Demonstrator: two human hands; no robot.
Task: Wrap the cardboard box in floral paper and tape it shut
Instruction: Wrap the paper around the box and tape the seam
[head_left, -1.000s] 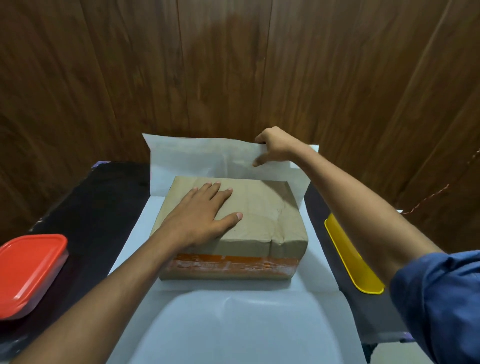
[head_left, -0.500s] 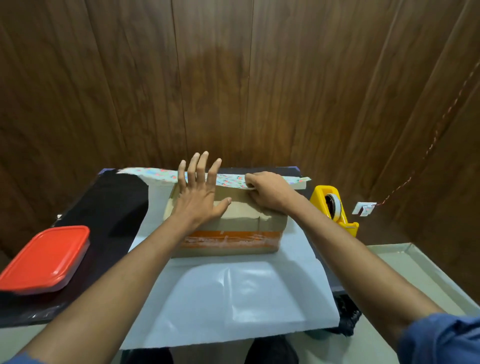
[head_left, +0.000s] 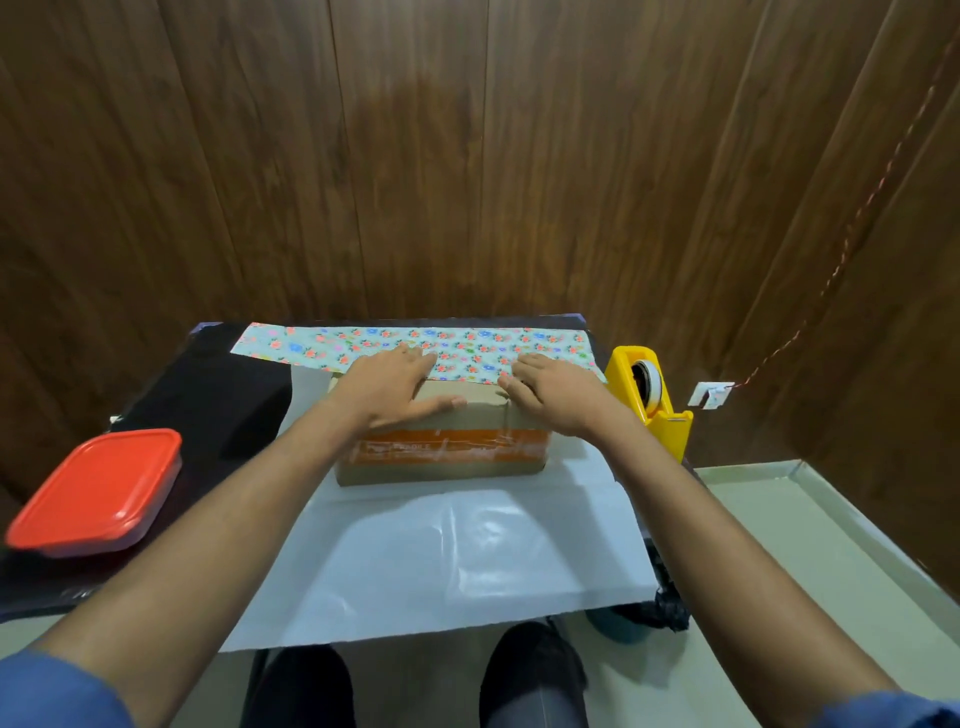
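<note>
Flat hands (head_left: 395, 387) on creased, perhaps glossy floral paper (head_left: 467, 351)

Cardboard box (head_left: 441, 457) sits at centre on the floral paper (head_left: 415, 351), white underside up; the sheet's near portion overhangs the black table (head_left: 208, 405) toward 6 o'clock. The far flap is folded over the box top, printed side showing. Left hand (head_left: 387, 387) lies flat on the box top, fingers straight, tips on the flap edge. Right hand (head_left: 550, 389) rests beside it at 3 o'clock, fingers on the same edge. Yellow tape dispenser (head_left: 652, 400) stands at 3 o'clock of the box. Red-lidded container (head_left: 98, 491) lies at 9 o'clock.
</note>
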